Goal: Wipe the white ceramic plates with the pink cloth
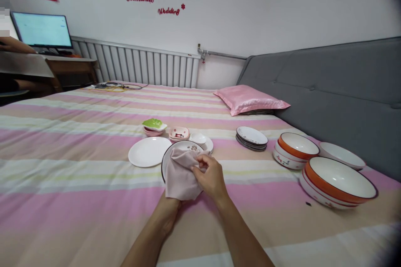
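A white plate (pixel 167 159) with a dark rim and a small flower print is held up over the bed, tilted toward me. Draped across most of it is a pale pink cloth (pixel 181 179). My right hand (pixel 211 175) pinches the cloth at the plate's right side, fingers closed. From below, my left hand (pixel 172 206) supports the plate; its fingers are hidden behind plate and cloth. Just beyond lie a white oval plate (pixel 149 152), a green leaf-shaped dish (pixel 153 123), small pink square dishes (pixel 179 133) and a small white bowl (pixel 198 138).
To the right stand a stack of dark-rimmed plates (pixel 252 137), orange-and-white bowls (pixel 296 150), larger bowls (pixel 340 181) and a white oval dish (pixel 341 154). A pink pillow (pixel 250 98) rests by the grey headboard (pixel 328 87). Cables (pixel 119 86) lie at the far edge; a person's arm (pixel 15 45) shows left.
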A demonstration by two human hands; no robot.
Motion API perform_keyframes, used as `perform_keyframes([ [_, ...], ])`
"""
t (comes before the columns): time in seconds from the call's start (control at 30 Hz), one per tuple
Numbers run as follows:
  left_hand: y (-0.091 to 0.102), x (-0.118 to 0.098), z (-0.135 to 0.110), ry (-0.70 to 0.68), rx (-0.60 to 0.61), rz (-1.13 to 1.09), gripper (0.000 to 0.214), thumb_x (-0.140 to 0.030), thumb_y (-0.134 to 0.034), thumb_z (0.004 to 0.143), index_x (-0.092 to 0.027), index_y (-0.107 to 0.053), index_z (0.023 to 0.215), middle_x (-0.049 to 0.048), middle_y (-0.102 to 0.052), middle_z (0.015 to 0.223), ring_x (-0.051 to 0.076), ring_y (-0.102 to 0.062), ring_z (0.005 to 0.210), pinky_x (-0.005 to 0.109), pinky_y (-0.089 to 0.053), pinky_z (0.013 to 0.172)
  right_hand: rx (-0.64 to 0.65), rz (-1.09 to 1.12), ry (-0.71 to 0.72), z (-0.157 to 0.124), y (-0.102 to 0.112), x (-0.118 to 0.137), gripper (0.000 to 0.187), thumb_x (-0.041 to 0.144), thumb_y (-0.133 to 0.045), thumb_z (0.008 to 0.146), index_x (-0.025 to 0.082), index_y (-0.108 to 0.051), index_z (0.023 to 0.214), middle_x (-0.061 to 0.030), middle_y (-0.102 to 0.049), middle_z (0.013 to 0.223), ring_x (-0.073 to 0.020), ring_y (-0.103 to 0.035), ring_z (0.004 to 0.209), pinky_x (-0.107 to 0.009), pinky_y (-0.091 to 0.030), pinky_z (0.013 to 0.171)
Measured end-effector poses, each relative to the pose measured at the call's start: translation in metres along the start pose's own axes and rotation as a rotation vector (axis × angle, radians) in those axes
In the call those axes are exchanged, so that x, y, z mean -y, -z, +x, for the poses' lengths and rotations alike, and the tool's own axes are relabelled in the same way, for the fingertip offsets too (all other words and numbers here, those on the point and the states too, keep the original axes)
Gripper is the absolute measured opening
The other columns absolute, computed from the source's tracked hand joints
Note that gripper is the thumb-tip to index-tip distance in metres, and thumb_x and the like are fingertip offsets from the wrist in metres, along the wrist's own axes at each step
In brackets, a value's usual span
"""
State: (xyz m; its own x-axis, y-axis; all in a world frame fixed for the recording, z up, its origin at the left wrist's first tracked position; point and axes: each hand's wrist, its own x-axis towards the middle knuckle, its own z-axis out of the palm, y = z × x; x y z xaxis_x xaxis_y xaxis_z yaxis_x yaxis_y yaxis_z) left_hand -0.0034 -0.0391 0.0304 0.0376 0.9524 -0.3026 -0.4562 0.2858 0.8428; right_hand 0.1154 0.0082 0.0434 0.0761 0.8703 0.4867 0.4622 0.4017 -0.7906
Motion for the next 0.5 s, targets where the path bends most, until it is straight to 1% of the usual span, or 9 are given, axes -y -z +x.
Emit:
perform_keyframes([
  [0.1, 0.001, 0.001, 0.001, 0.015, 0.005, 0.014, 0.047, -0.029, -0.071, 0.068, -0.018, -0.062, 0.113, 0.0077, -0.071, 0.098, 0.018, -0.064, 0.079, 0.027, -0.051, 0.068, -0.076, 0.083, 0.064, 0.000, 0.005, 0.007, 0.007, 0.018, -0.057, 0.071, 0.020, -0.060, 0.078, -0.0016, -0.060, 0.082, -0.0158, -0.056, 0.077, -0.026, -0.045, 0.069],
  [0.17, -0.001, 0.001, 0.000, 0.026, -0.019, 0.028, 0.043, -0.030, -0.070, 0.069, -0.016, -0.063, 0.109, 0.0078, -0.071, 0.092, 0.017, -0.064, 0.073, 0.026, -0.051, 0.064, -0.109, 0.097, 0.088, -0.001, 0.009, 0.012, 0.008, 0.019, -0.055, 0.074, 0.020, -0.059, 0.081, -0.0021, -0.062, 0.083, -0.0161, -0.057, 0.077, -0.026, -0.045, 0.069],
  [0.23, -0.004, 0.000, -0.002, 0.036, -0.038, 0.037, 0.041, -0.030, -0.069, 0.069, -0.015, -0.064, 0.106, 0.0070, -0.071, 0.084, 0.016, -0.062, 0.066, 0.025, -0.051, 0.061, -0.104, 0.095, 0.108, -0.002, 0.011, 0.016, 0.008, 0.019, -0.054, 0.075, 0.020, -0.059, 0.081, -0.0020, -0.063, 0.081, -0.0159, -0.057, 0.075, -0.026, -0.045, 0.068],
  [0.27, -0.005, 0.000, -0.002, 0.039, -0.038, 0.037, 0.040, -0.030, -0.069, 0.068, -0.015, -0.065, 0.105, 0.0067, -0.071, 0.081, 0.016, -0.062, 0.065, 0.025, -0.050, 0.060, -0.074, 0.098, 0.126, -0.003, 0.012, 0.018, 0.008, 0.018, -0.054, 0.075, 0.020, -0.059, 0.081, -0.0018, -0.063, 0.081, -0.0155, -0.057, 0.074, -0.026, -0.045, 0.067],
  [0.33, -0.006, -0.001, -0.003, 0.032, -0.013, 0.015, 0.039, -0.027, -0.069, 0.068, -0.015, -0.065, 0.104, 0.0068, -0.071, 0.081, 0.017, -0.063, 0.068, 0.026, -0.051, 0.062, 0.072, 0.101, 0.191, -0.005, 0.012, 0.022, 0.008, 0.019, -0.058, 0.074, 0.020, -0.061, 0.080, -0.0010, -0.064, 0.080, -0.0149, -0.057, 0.073, -0.025, -0.045, 0.065],
  [0.4, -0.002, -0.002, -0.003, 0.003, 0.008, -0.029, 0.042, -0.025, -0.070, 0.067, -0.017, -0.064, 0.107, 0.0078, -0.071, 0.087, 0.021, -0.065, 0.080, 0.029, -0.051, 0.070, 0.254, 0.091, 0.266, -0.006, 0.012, 0.027, 0.010, 0.026, -0.065, 0.071, 0.021, -0.063, 0.079, 0.0002, -0.064, 0.076, -0.0153, -0.057, 0.072, -0.026, -0.045, 0.066],
  [0.43, 0.000, -0.002, -0.003, -0.015, -0.002, -0.054, 0.044, -0.025, -0.070, 0.066, -0.018, -0.063, 0.110, 0.0082, -0.071, 0.091, 0.023, -0.064, 0.088, 0.031, -0.051, 0.075, 0.311, 0.086, 0.290, -0.007, 0.011, 0.029, 0.013, 0.031, -0.067, 0.070, 0.022, -0.064, 0.079, 0.0004, -0.064, 0.075, -0.0159, -0.057, 0.073, -0.027, -0.045, 0.069],
  [0.47, 0.002, -0.002, -0.003, -0.030, -0.024, -0.073, 0.047, -0.025, -0.069, 0.067, -0.020, -0.062, 0.113, 0.0084, -0.070, 0.094, 0.025, -0.063, 0.095, 0.032, -0.050, 0.080, 0.332, 0.083, 0.297, -0.009, 0.010, 0.031, 0.017, 0.036, -0.067, 0.071, 0.022, -0.065, 0.080, 0.0001, -0.065, 0.076, -0.0166, -0.057, 0.075, -0.029, -0.045, 0.073],
  [0.5, 0.004, 0.000, -0.002, -0.039, -0.051, -0.084, 0.049, -0.027, -0.069, 0.068, -0.020, -0.060, 0.115, 0.0085, -0.070, 0.097, 0.026, -0.060, 0.101, 0.033, -0.048, 0.084, 0.317, 0.085, 0.285, -0.011, 0.008, 0.033, 0.019, 0.039, -0.064, 0.075, 0.022, -0.066, 0.083, -0.0008, -0.066, 0.079, -0.0174, -0.057, 0.080, -0.031, -0.045, 0.078],
])
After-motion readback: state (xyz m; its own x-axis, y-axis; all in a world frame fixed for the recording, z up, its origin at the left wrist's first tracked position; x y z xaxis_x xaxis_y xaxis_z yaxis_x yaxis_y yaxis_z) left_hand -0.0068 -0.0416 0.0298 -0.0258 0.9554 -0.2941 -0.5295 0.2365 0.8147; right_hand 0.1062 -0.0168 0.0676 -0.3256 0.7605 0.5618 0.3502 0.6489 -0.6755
